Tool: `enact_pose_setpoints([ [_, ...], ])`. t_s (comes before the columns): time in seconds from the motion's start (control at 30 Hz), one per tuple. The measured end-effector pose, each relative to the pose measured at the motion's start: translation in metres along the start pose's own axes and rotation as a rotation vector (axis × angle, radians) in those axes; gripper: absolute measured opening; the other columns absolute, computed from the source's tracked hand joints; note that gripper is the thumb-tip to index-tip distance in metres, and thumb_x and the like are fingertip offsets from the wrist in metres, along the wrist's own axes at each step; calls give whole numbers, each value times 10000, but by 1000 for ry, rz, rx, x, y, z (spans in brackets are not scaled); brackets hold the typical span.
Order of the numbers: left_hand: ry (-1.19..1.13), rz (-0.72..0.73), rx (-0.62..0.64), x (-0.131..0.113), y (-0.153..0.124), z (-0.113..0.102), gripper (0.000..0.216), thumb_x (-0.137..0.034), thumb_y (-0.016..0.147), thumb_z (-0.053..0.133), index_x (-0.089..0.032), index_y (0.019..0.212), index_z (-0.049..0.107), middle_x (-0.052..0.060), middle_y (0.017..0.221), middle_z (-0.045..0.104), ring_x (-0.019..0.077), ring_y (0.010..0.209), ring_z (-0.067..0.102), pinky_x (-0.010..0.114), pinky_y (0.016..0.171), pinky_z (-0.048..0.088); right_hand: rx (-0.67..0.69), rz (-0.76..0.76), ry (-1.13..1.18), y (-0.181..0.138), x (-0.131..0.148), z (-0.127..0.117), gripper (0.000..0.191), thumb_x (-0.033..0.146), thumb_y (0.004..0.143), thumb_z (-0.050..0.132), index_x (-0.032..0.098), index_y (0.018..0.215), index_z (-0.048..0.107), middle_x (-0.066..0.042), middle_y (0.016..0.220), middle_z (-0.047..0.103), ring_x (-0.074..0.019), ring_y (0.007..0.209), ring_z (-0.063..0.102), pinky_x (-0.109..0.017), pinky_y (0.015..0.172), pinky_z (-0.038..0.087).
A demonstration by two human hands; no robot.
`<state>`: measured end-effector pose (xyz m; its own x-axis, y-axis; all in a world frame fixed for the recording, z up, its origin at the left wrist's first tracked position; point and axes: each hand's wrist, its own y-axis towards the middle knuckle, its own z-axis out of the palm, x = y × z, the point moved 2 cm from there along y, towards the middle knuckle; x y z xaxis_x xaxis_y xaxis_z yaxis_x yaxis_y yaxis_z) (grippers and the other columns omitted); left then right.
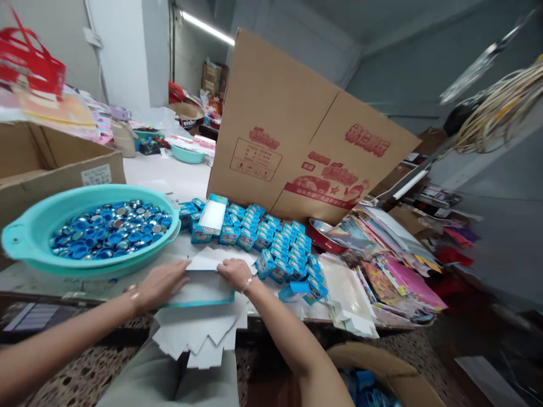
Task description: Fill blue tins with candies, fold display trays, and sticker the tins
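My left hand [163, 284] and my right hand [234, 272] both grip a flat white card box blank with a blue edge [202, 289] at the table's front edge, fingers curled over its top fold. A stack of more white flat blanks [199, 333] lies under it, hanging over the edge toward my lap. Just beyond my right hand stand rows of small blue folded boxes [280, 240], with one open blue tray-like box [211, 219] among them.
A teal basin [25, 240] full of blue and silver round caps [111, 228] sits at the left. A big brown carton [297, 135] stands behind the boxes, another carton [51, 164] at far left. Colourful printed sheets [386, 265] lie at the right. A brown bin [382, 373] sits below.
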<state>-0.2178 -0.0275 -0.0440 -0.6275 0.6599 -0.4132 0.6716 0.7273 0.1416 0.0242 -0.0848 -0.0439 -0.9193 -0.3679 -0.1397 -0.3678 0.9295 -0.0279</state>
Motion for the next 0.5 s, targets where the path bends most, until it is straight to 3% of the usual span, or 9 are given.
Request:
enact_pose_setpoints([
  [0.1,-303,-52,-539,-11,-31,-24,742,-478,837,549,-248,1486,271,111,1465,444,328,1323,461,457,1054,443,-247,270,208,-14,-48,-37,137,274,932,503,228,919,630,-56,931,664,-177,855,587,-262,696,386],
  [0.13,-412,-96,-644,-12,-37,-23,757,-482,857,525,-259,1506,205,104,1465,430,312,1310,473,445,1031,467,-339,408,321,-14,-69,-50,106,265,905,549,215,871,636,-49,889,660,-165,825,577,-256,701,378],
  [0.17,-483,-144,-671,-13,-38,-17,735,-485,877,492,-257,1507,192,108,1444,440,301,1285,496,438,1005,486,-394,503,364,-10,-88,-63,130,270,909,540,196,867,638,-51,860,653,-159,804,570,-258,707,375],
  [0.2,-503,-183,-634,-12,-36,-7,722,-504,878,475,-233,1498,222,122,1413,464,303,1265,509,444,997,486,-427,568,385,-3,-106,-74,188,292,931,500,173,895,641,-58,853,646,-153,798,569,-265,719,375],
  [0.27,-387,-239,-445,-6,-22,23,804,-595,815,507,-136,1451,329,182,1373,495,350,1282,477,492,1043,424,-482,667,426,12,-131,-89,336,368,954,436,105,1059,618,-74,897,637,-148,833,585,-268,736,388],
  [0.33,-177,-276,-259,4,-7,56,1004,-677,694,580,-28,1428,358,268,1433,428,418,1363,352,551,1108,303,-558,730,463,19,-135,-90,510,443,964,366,55,1268,496,-113,1046,617,-164,951,598,-269,763,418],
  [0.4,-27,-301,-124,15,2,82,1139,-698,616,616,18,1450,317,302,1517,307,441,1427,214,585,1134,197,-626,752,489,12,-115,-73,553,476,967,333,76,1335,433,-133,1167,584,-186,1057,587,-288,800,454],
  [0.43,16,-305,-78,19,4,91,1161,-702,607,612,14,1465,297,295,1546,261,433,1446,167,591,1139,158,-632,755,498,4,-98,-57,514,476,967,346,107,1303,472,-126,1172,591,-197,1073,587,-307,820,469],
  [0.5,63,-297,-29,23,3,100,1147,-717,633,569,-7,1486,277,269,1574,221,404,1466,123,584,1146,100,-546,757,524,-16,-58,-13,506,512,845,595,125,1171,583,-140,1058,649,-267,1002,622,-376,816,501],
])
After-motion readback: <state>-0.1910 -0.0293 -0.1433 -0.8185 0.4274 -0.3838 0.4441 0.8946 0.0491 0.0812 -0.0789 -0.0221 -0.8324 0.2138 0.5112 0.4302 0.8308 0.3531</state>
